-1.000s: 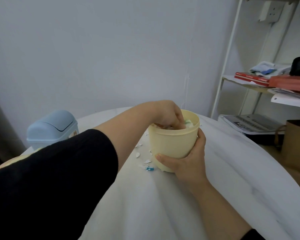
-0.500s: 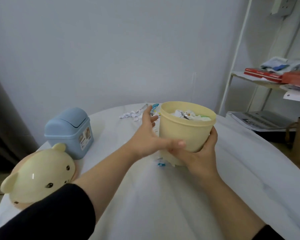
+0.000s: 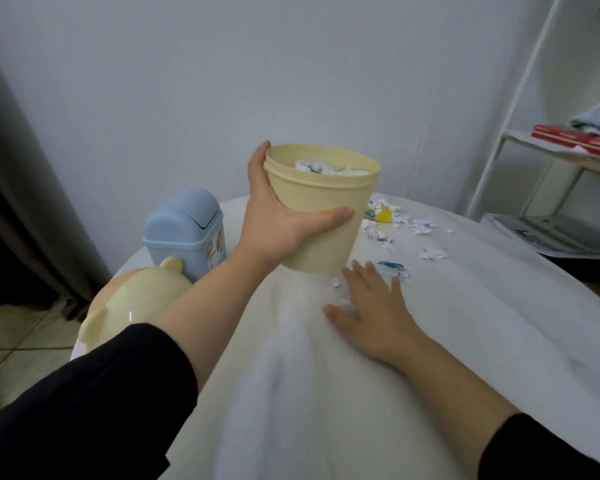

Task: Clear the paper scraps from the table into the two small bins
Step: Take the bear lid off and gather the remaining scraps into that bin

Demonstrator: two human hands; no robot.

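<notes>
1. Paper scraps (image 3: 433, 253) lie scattered on the white table (image 3: 326, 393) to the right of the yellow bin (image 3: 326, 199) and behind it. Most are torn white bits. A yellow-and-blue piece (image 3: 378, 215) sits just beside the bin's right wall, and a blue-printed piece (image 3: 390, 265) lies near its base. More crumpled white scraps fill the bin close to its rim.
2. The yellow bin's long axis is near upright, leaning only a little, with the open mouth facing up. It is a plain pale yellow tub with a banded rim, narrowing towards the base. I cannot tell whether its base touches the table.
3. The left hand (image 3: 274, 220) grips the bin from its left side. The thumb lies across the front wall and the fingers curl round the back, one fingertip showing at the rim.
4. The right hand (image 3: 374, 311) rests palm down on the table, just in front of the bin's base and to its right. Its fingers are straight and spread, holding nothing, with the fingertips among small white scraps and near the blue-printed piece.
5. The blue bin (image 3: 184, 233), with a swing lid, stands left of the yellow bin. A pale bear-shaped lid (image 3: 136, 306) lies in front of it, partly hidden by the left forearm.
</notes>
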